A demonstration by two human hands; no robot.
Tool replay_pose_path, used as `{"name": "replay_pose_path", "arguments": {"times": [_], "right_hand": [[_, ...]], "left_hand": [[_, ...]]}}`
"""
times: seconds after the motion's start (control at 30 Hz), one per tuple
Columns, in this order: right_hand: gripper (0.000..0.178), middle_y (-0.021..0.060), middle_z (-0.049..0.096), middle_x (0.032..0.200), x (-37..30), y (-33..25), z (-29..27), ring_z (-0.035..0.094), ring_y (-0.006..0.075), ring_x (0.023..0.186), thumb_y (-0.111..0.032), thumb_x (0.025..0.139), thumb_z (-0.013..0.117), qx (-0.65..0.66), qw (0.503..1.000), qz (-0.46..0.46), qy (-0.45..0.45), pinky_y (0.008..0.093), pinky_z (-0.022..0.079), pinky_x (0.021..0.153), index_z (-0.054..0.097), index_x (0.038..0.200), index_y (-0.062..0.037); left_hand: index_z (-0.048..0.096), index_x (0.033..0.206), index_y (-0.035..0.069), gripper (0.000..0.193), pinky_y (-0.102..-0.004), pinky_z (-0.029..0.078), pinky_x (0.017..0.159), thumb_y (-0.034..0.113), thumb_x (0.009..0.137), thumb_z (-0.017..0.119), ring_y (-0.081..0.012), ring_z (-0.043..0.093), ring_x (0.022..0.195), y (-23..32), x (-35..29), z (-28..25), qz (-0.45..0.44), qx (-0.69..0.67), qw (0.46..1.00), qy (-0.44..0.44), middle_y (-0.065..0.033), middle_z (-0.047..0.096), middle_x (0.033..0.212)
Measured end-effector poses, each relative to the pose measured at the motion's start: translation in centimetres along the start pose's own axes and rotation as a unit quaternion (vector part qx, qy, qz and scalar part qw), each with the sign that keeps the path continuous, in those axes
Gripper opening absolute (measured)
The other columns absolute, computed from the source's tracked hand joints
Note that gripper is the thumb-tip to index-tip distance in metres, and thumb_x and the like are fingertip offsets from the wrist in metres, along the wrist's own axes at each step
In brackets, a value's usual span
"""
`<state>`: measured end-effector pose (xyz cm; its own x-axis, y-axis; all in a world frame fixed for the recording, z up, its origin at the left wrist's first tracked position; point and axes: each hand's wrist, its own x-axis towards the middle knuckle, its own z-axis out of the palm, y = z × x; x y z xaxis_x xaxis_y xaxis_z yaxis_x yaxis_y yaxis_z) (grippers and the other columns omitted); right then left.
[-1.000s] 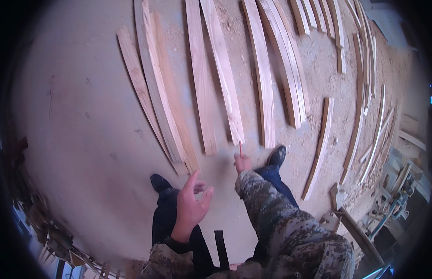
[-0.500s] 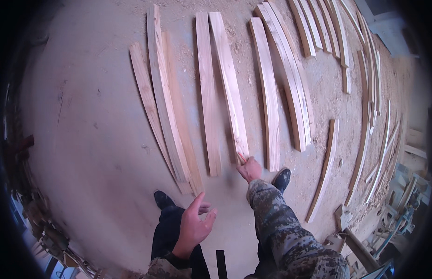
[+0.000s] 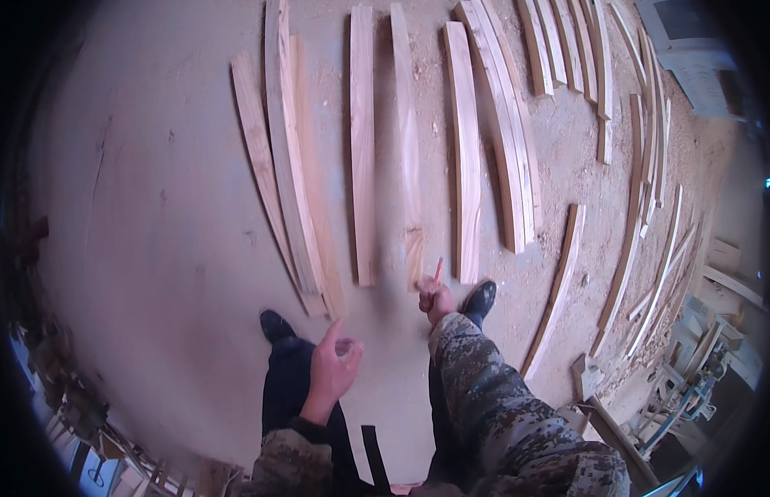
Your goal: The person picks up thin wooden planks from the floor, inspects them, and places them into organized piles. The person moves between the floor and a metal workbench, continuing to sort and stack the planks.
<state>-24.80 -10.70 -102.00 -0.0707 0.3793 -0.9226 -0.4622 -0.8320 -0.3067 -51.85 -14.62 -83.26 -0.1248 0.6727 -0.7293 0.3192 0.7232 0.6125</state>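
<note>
My right hand (image 3: 436, 302) is closed around a thin red pencil (image 3: 439, 270), which points up from the fist. Right by its fingers lies the near end of a long wooden plank (image 3: 408, 166); whether they also grip the wood I cannot tell. My left hand (image 3: 334, 364) is held in the air over my left leg, empty, with a finger stretched out and the others loosely bent. Just beyond it are the near ends of three leaning planks (image 3: 295, 166). Another plank (image 3: 363, 149) lies between these and the one at my right hand.
Right of my right hand lie a single beam (image 3: 464, 157) and a close group of beams (image 3: 505, 124). More strips (image 3: 559, 290) are spread over the dusty floor to the right. My shoes (image 3: 276, 325) stand at the planks' near ends. Machinery (image 3: 692, 398) occupies the lower right.
The plank at my right hand has shifted and turned, showing a different face. The pencil now points up, away from the wood. My left hand stays empty, and the view has shifted slightly.
</note>
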Motion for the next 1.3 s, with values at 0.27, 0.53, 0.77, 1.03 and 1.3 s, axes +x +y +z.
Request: {"name": "replay_pose_path", "arguments": {"times": [0.27,0.53,0.77,1.03,1.3], "right_hand": [[0.021,-0.0072,0.029,0.052,-11.4,-2.0,2.5,0.028,0.0104,0.042,-0.024,0.081,0.071,0.048,0.998,0.046,0.005,0.0285,0.019,0.045,0.051,0.075,-0.0206],[0.036,0.0099,0.056,0.072,-24.1,-3.2,6.1,0.033,0.0179,0.042,-0.049,0.094,0.053,0.326,0.940,0.064,-0.076,0.0330,0.026,0.043,0.063,0.104,-0.0156],[0.058,0.0142,0.058,0.078,-25.9,-4.6,7.4,0.032,0.0173,0.043,-0.063,0.098,0.036,0.354,0.932,0.067,-0.042,0.0311,0.024,0.043,0.059,0.117,-0.0133],[0.034,0.0185,0.066,0.089,-25.2,-3.6,5.8,0.033,0.0160,0.042,-0.041,0.095,0.054,0.293,0.953,0.071,0.036,0.0317,0.025,0.042,0.059,0.114,-0.0124],[0.027,0.0150,0.072,0.079,-27.9,-2.5,-2.6,0.058,0.0195,0.057,-0.026,0.083,0.067,-0.063,0.959,-0.001,0.275,0.0384,0.045,0.054,0.071,0.084,-0.0001]], "left_hand": [[0.053,0.135,-0.004,0.055,-0.0358,0.055,0.081,0.016,0.088,0.071,-0.0254,0.071,0.086,-5.3,-11.1,-1.5,-0.107,0.028,0.994,0.004,-0.0149,0.072,0.096],[0.057,0.130,-0.004,0.051,-0.0412,0.052,0.089,0.014,0.084,0.071,-0.0307,0.065,0.094,-1.8,-21.9,-9.4,-0.055,0.156,0.984,0.066,-0.0139,0.069,0.097],[0.060,0.122,-0.002,0.047,-0.0473,0.043,0.102,0.012,0.079,0.071,-0.0382,0.053,0.114,-3.3,-28.4,-10.9,0.023,0.252,0.965,0.066,-0.0180,0.065,0.114],[0.061,0.124,-0.002,0.048,-0.0466,0.044,0.101,0.014,0.080,0.071,-0.0371,0.054,0.113,-2.7,-28.4,-9.6,0.007,0.245,0.967,0.068,-0.0178,0.066,0.114],[0.060,0.128,-0.002,0.053,-0.0441,0.050,0.094,0.019,0.081,0.072,-0.0348,0.065,0.103,-1.2,-28.0,-7.6,-0.041,0.230,0.972,-0.011,-0.0170,0.070,0.109]]}}
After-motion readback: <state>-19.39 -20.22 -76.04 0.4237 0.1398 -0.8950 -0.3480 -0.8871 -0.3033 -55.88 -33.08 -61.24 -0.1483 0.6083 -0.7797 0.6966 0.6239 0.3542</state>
